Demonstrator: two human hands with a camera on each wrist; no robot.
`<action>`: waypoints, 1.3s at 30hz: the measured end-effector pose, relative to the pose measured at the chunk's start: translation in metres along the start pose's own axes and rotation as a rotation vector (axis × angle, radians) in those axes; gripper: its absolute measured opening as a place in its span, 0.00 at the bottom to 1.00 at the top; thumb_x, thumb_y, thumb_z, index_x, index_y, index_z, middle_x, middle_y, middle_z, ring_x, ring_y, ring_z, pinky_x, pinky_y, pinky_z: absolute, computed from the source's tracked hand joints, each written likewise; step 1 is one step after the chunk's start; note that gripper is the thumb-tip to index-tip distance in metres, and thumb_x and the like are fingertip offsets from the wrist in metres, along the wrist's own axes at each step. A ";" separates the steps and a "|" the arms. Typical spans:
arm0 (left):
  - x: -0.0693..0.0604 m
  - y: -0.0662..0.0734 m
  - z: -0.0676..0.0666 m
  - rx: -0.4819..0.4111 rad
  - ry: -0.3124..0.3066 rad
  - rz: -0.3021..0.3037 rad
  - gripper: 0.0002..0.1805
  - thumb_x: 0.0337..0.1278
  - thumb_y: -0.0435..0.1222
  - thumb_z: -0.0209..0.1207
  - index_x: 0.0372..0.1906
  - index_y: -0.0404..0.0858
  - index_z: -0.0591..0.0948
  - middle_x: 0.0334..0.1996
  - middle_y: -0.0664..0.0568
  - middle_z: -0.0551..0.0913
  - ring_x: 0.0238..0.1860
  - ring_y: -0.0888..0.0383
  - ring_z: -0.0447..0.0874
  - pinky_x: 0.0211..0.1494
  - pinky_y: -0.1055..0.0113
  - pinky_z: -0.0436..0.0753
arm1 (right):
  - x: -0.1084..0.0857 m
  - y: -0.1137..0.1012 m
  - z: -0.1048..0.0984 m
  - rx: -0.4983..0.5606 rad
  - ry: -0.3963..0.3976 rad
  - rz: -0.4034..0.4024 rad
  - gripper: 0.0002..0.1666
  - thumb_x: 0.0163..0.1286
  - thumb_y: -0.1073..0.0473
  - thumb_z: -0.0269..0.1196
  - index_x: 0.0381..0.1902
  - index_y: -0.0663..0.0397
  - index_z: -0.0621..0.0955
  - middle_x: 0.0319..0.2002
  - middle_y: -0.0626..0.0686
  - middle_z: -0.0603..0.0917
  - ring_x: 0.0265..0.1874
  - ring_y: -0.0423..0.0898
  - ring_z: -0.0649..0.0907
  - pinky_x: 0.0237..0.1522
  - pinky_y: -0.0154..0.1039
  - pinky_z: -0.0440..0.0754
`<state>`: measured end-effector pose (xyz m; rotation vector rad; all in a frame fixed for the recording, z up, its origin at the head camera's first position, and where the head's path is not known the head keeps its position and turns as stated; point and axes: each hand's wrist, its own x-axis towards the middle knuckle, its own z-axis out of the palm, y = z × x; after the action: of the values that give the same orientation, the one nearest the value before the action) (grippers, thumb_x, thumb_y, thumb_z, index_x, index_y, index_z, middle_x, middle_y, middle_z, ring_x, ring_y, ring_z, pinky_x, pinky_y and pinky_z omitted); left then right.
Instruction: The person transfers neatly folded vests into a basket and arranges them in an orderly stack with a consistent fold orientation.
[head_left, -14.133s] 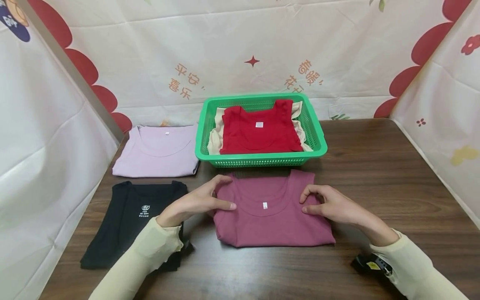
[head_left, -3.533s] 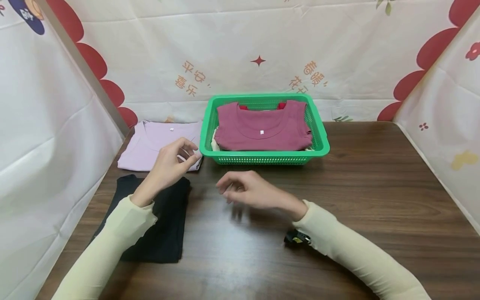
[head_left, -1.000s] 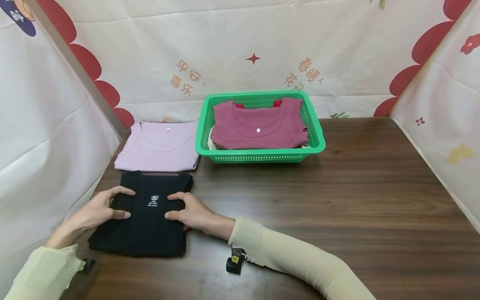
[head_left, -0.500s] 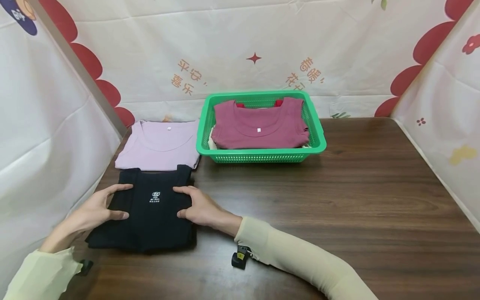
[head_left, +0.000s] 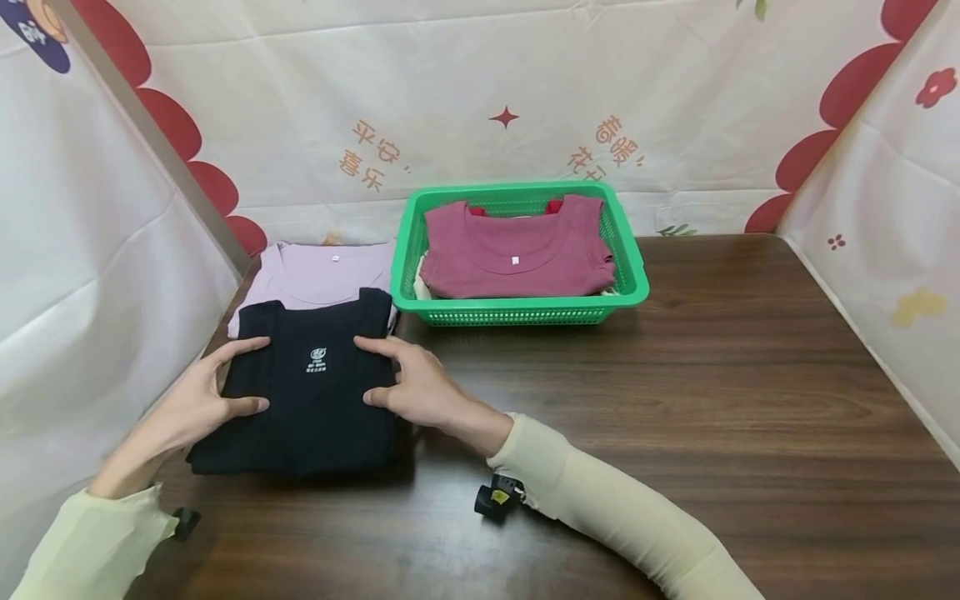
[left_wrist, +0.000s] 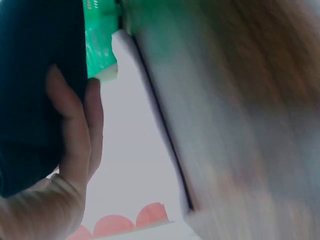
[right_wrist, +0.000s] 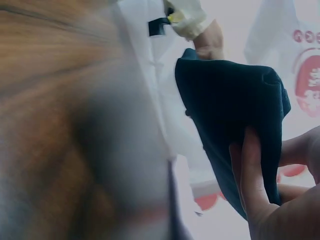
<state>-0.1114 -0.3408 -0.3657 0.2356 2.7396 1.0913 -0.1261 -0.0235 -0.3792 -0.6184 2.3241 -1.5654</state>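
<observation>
A folded black tank top (head_left: 315, 417) with a small white print hangs above the table between both hands. My left hand (head_left: 198, 404) grips its left side, thumb and index finger on top, and the left wrist view shows other fingers curled beneath the black cloth (left_wrist: 30, 110). On the opposite side my right hand (head_left: 427, 387) pinches the edge, with fingers under the fabric (right_wrist: 230, 95) in the right wrist view. Behind it, a folded lilac top (head_left: 315, 271) lies on the table, its front part hidden by the black one.
A green plastic basket (head_left: 525, 313) stands at the back middle, holding a folded mauve tank top (head_left: 517, 267) over red and cream garments. Printed white cloth (head_left: 450, 83) encloses the back and sides. Brown wooden tabletop (head_left: 712, 375) extends to the right.
Earlier the mauve top went from the table into the basket, over the red one. Since then both hands have taken hold of the black top and raised it off the table, slightly forward.
</observation>
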 end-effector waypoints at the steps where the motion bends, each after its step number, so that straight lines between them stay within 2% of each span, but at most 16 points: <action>1: 0.002 0.003 0.001 -0.046 -0.004 -0.011 0.48 0.55 0.33 0.73 0.79 0.41 0.62 0.65 0.32 0.77 0.50 0.76 0.78 0.50 0.82 0.78 | 0.000 -0.002 -0.005 -0.010 0.005 -0.007 0.42 0.63 0.65 0.72 0.74 0.40 0.74 0.74 0.49 0.74 0.20 0.39 0.68 0.31 0.32 0.72; 4: 0.009 0.014 0.003 -0.162 -0.001 -0.033 0.48 0.58 0.32 0.71 0.81 0.44 0.60 0.60 0.37 0.81 0.45 0.70 0.85 0.45 0.73 0.86 | -0.001 -0.007 -0.022 -0.021 0.015 -0.029 0.42 0.64 0.64 0.71 0.75 0.41 0.74 0.73 0.50 0.74 0.18 0.39 0.67 0.30 0.32 0.71; 9: 0.021 0.033 0.010 -0.282 0.020 -0.007 0.46 0.59 0.31 0.71 0.80 0.47 0.62 0.47 0.58 0.89 0.41 0.64 0.92 0.40 0.64 0.90 | -0.004 -0.005 -0.050 0.038 0.003 -0.046 0.41 0.65 0.68 0.70 0.75 0.46 0.73 0.74 0.52 0.72 0.38 0.40 0.83 0.39 0.32 0.83; 11: 0.027 0.041 0.015 -0.308 0.040 0.027 0.46 0.59 0.30 0.70 0.80 0.47 0.63 0.49 0.62 0.86 0.39 0.64 0.92 0.38 0.63 0.90 | -0.004 -0.002 -0.061 0.055 0.000 -0.043 0.41 0.65 0.69 0.69 0.76 0.47 0.72 0.76 0.54 0.70 0.43 0.41 0.86 0.41 0.33 0.85; 12: 0.030 0.045 0.017 -0.313 0.053 0.047 0.45 0.59 0.29 0.70 0.80 0.47 0.64 0.52 0.60 0.84 0.39 0.64 0.92 0.38 0.64 0.90 | -0.005 0.000 -0.066 0.057 0.001 -0.039 0.41 0.65 0.69 0.69 0.76 0.47 0.72 0.77 0.55 0.69 0.37 0.42 0.86 0.39 0.33 0.84; 16: 0.045 0.059 0.029 -0.327 0.098 0.112 0.45 0.57 0.26 0.69 0.79 0.46 0.65 0.65 0.46 0.72 0.42 0.67 0.89 0.40 0.68 0.89 | -0.006 0.006 -0.085 0.097 0.008 -0.024 0.41 0.66 0.70 0.68 0.76 0.49 0.71 0.79 0.56 0.65 0.31 0.44 0.89 0.40 0.35 0.86; 18: 0.054 0.066 0.036 -0.359 0.101 0.115 0.44 0.57 0.25 0.69 0.78 0.47 0.66 0.66 0.43 0.71 0.43 0.66 0.90 0.40 0.68 0.89 | -0.007 0.008 -0.094 0.147 0.011 -0.018 0.41 0.66 0.72 0.67 0.76 0.52 0.71 0.77 0.56 0.66 0.33 0.50 0.91 0.42 0.39 0.88; 22: 0.071 0.080 0.047 -0.432 0.110 0.106 0.39 0.56 0.25 0.69 0.74 0.44 0.72 0.62 0.44 0.76 0.39 0.64 0.91 0.38 0.65 0.90 | -0.009 0.009 -0.117 0.223 0.022 -0.013 0.41 0.66 0.75 0.65 0.76 0.55 0.70 0.71 0.60 0.74 0.50 0.53 0.90 0.44 0.44 0.90; 25: 0.083 0.091 0.054 -0.483 0.115 0.099 0.35 0.56 0.26 0.70 0.70 0.43 0.76 0.54 0.48 0.83 0.36 0.62 0.92 0.36 0.63 0.90 | -0.012 0.009 -0.139 0.183 0.048 -0.013 0.40 0.67 0.73 0.66 0.76 0.53 0.71 0.67 0.61 0.80 0.43 0.47 0.90 0.35 0.37 0.88; 28: 0.096 0.102 0.060 -0.528 0.113 0.104 0.33 0.56 0.27 0.70 0.68 0.43 0.78 0.46 0.52 0.87 0.34 0.60 0.93 0.36 0.62 0.90 | -0.015 0.011 -0.160 0.123 0.065 -0.009 0.39 0.67 0.70 0.68 0.75 0.50 0.73 0.62 0.59 0.84 0.27 0.43 0.87 0.28 0.34 0.82; 30: 0.105 0.109 0.065 -0.558 0.115 0.113 0.33 0.55 0.26 0.70 0.68 0.43 0.79 0.43 0.54 0.89 0.33 0.60 0.93 0.36 0.62 0.90 | -0.017 0.013 -0.173 0.091 0.080 0.001 0.38 0.66 0.67 0.69 0.74 0.47 0.74 0.58 0.54 0.86 0.16 0.43 0.79 0.26 0.35 0.78; 32: 0.112 0.116 0.070 -0.579 0.127 0.125 0.33 0.55 0.26 0.70 0.67 0.43 0.80 0.42 0.54 0.89 0.33 0.60 0.93 0.36 0.63 0.90 | -0.019 0.016 -0.184 0.080 0.096 0.011 0.37 0.67 0.65 0.69 0.73 0.44 0.75 0.42 0.50 0.89 0.11 0.44 0.70 0.25 0.36 0.76; 34: 0.120 0.124 0.074 -0.593 0.144 0.127 0.32 0.54 0.26 0.71 0.66 0.45 0.81 0.43 0.52 0.89 0.32 0.60 0.93 0.36 0.64 0.90 | -0.021 0.019 -0.194 0.076 0.123 0.022 0.36 0.68 0.64 0.69 0.73 0.41 0.76 0.23 0.44 0.82 0.09 0.46 0.62 0.24 0.36 0.73; 36: 0.126 0.132 0.078 -0.604 0.161 0.131 0.31 0.53 0.26 0.71 0.65 0.46 0.83 0.48 0.50 0.88 0.32 0.60 0.92 0.36 0.64 0.89 | -0.022 0.023 -0.202 0.067 0.159 0.028 0.35 0.68 0.63 0.69 0.72 0.40 0.76 0.13 0.42 0.68 0.09 0.45 0.60 0.22 0.37 0.71; 37: 0.129 0.136 0.080 -0.609 0.167 0.131 0.31 0.53 0.26 0.71 0.64 0.47 0.83 0.51 0.49 0.88 0.32 0.60 0.92 0.36 0.64 0.89 | -0.023 0.025 -0.206 0.060 0.177 0.030 0.34 0.69 0.63 0.68 0.72 0.40 0.77 0.11 0.44 0.62 0.09 0.45 0.60 0.21 0.37 0.69; 39: 0.136 0.143 0.084 -0.622 0.175 0.130 0.31 0.53 0.26 0.71 0.64 0.48 0.83 0.55 0.46 0.86 0.32 0.59 0.92 0.35 0.64 0.89 | -0.023 0.028 -0.214 0.065 0.204 0.029 0.32 0.70 0.63 0.67 0.71 0.43 0.78 0.19 0.40 0.73 0.09 0.44 0.61 0.20 0.36 0.68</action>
<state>-0.2126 -0.1537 -0.3420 0.2329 2.3853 2.0067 -0.2071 0.1701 -0.3248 -0.4258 2.4013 -1.7566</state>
